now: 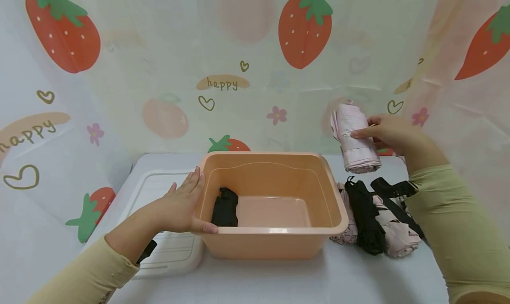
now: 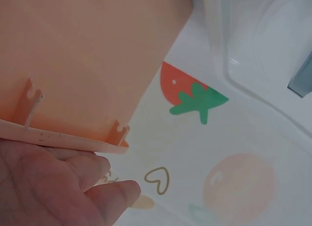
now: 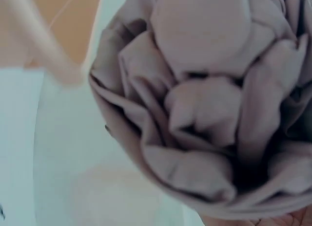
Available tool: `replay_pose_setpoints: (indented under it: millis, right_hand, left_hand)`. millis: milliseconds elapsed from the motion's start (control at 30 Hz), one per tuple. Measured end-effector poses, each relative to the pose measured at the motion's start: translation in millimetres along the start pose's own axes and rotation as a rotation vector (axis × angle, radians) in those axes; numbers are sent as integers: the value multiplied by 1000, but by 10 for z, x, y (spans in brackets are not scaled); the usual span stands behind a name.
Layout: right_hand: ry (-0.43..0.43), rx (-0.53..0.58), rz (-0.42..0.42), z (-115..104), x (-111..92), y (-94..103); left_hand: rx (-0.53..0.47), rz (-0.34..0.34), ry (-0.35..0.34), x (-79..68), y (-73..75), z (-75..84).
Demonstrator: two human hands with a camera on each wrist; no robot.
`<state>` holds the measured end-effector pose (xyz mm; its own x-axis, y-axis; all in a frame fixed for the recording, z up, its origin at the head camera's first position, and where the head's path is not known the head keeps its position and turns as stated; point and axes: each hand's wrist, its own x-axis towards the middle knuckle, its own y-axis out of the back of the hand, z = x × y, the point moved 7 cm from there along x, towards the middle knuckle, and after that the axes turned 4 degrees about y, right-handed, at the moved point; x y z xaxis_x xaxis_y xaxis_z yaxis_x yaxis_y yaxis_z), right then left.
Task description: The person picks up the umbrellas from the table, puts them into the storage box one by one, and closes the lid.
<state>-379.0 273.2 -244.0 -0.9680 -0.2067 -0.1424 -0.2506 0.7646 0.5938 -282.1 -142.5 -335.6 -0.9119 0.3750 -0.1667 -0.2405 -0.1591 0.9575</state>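
My right hand grips a rolled-up pale pink garment, thumb across its near face, above the table's right side. Folded layers at the end of that roll fill most of the right wrist view. My left hand rests on the left rim of a peach plastic bin, fingers straight along the side and thumb at the front rim. In the left wrist view its fingers lie below the bin's rim. Inside the bin, a small black folded cloth stands against the left end.
Right of the bin lie several rolled garments, among them a black roll and a pink patterned roll. A translucent white lid lies left of the bin, partly under my left arm. A strawberry-print sheet hangs behind the table.
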Motion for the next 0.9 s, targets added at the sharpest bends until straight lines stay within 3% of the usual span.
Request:
replay_pose_setpoints:
  millis: [200,400,600,900]
  right_hand:
    - [79,-42,-9,-300,130,-289]
    - [92,-7,-57,-490,257,-666]
    - [69,-20,-129,-574,381,-1020]
    - [59,2,-160,-634,504,-1569]
  left_hand:
    - [12,-1,-1,0,8,6]
    - [4,-1,1,-7,16,18]
    - [10,0,3,-8,17,19]
    - [8,6,0,-8,21,25]
